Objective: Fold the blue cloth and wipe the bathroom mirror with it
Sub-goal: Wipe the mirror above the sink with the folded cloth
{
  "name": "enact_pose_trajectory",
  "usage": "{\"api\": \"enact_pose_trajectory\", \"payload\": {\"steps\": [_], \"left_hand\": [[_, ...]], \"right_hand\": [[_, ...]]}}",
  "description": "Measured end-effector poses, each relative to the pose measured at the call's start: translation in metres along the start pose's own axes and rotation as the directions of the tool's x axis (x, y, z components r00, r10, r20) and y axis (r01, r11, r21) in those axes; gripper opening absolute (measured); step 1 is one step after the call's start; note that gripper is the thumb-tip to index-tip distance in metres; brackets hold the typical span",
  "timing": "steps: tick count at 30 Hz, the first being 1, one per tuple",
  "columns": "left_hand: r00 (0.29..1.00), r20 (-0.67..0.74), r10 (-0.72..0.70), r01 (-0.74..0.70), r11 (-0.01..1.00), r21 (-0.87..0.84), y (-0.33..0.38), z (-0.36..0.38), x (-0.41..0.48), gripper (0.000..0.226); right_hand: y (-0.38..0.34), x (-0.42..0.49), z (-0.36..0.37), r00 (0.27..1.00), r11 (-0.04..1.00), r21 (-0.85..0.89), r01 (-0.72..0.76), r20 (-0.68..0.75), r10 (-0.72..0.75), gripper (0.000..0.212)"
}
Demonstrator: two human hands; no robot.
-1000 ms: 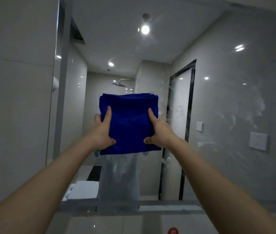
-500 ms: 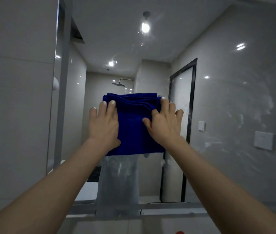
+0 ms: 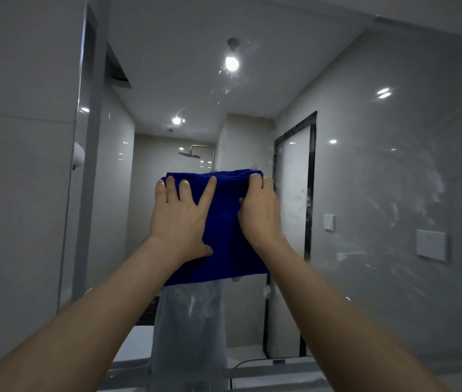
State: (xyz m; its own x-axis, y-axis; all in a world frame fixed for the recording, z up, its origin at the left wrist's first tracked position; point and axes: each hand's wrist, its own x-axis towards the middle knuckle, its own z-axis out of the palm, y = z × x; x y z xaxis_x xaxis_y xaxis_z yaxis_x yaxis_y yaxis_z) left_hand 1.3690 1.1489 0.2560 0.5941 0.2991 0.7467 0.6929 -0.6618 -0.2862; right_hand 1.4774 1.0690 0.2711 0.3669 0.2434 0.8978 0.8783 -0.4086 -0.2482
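On the bathroom mirror [image 3: 380,179], the blue cloth [image 3: 224,222] is now pressed flat, left hand [image 3: 180,219] splayed, right hand [image 3: 259,213] hooking its top edge; looks like wiping's starting.

A deep, even blue with no pattern is shown by the cloth [image 3: 224,222] at the centre. The mirror [image 3: 394,179] is streaked with whitish smears, thickest toward 3 o'clock. At 2 o'clock from the cloth, a black door frame [image 3: 312,165] is reflected around a pale panel. A white switch plate [image 3: 431,244] is seen at 3 o'clock. Plain pale grey is worn by the wall [image 3: 20,193] at 9 o'clock, and white is given off by the lamp [image 3: 231,63] at 12 o'clock.
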Motion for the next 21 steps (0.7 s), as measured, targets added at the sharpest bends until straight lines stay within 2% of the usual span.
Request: {"api": "enact_pose_trajectory", "payload": {"steps": [5, 7, 9, 11, 13, 16, 21], "left_hand": [[1.0, 0.005, 0.004, -0.004, 0.999, -0.033, 0.002, 0.008, -0.003, 0.131], [1.0, -0.011, 0.005, -0.005, 0.999, -0.042, 0.002, 0.011, -0.003, 0.131], [1.0, -0.02, 0.002, -0.003, 0.999, -0.043, 0.002, 0.015, -0.003, 0.13], [0.999, -0.032, 0.001, -0.003, 0.999, -0.05, 0.002, 0.019, -0.003, 0.128], [0.999, -0.042, 0.003, -0.006, 0.998, -0.068, 0.0, 0.022, -0.004, 0.127], [0.999, -0.043, 0.004, -0.008, 0.996, -0.092, -0.003, 0.026, -0.005, 0.126], [0.999, -0.037, 0.013, -0.017, 0.994, -0.11, -0.006, 0.035, -0.006, 0.123]], "right_hand": [[0.014, -0.02, 0.017, 0.978, 0.983, 0.078, 0.168, -0.141, -0.156, 0.045], [0.022, -0.032, 0.02, 0.971, 0.974, 0.004, 0.227, -0.074, -0.226, 0.057], [0.023, -0.039, 0.016, 0.958, 0.958, -0.047, 0.281, 0.075, -0.277, 0.071], [0.02, -0.039, 0.008, 0.929, 0.947, -0.087, 0.309, 0.243, -0.28, 0.084], [0.017, -0.036, 0.003, 0.907, 0.921, -0.179, 0.346, 0.317, -0.279, 0.093], [0.015, -0.031, 0.0, 0.894, 0.887, -0.27, 0.374, 0.362, -0.266, 0.1], [0.006, -0.027, 0.0, 0.891, 0.836, -0.356, 0.417, 0.339, -0.301, 0.102]]}}
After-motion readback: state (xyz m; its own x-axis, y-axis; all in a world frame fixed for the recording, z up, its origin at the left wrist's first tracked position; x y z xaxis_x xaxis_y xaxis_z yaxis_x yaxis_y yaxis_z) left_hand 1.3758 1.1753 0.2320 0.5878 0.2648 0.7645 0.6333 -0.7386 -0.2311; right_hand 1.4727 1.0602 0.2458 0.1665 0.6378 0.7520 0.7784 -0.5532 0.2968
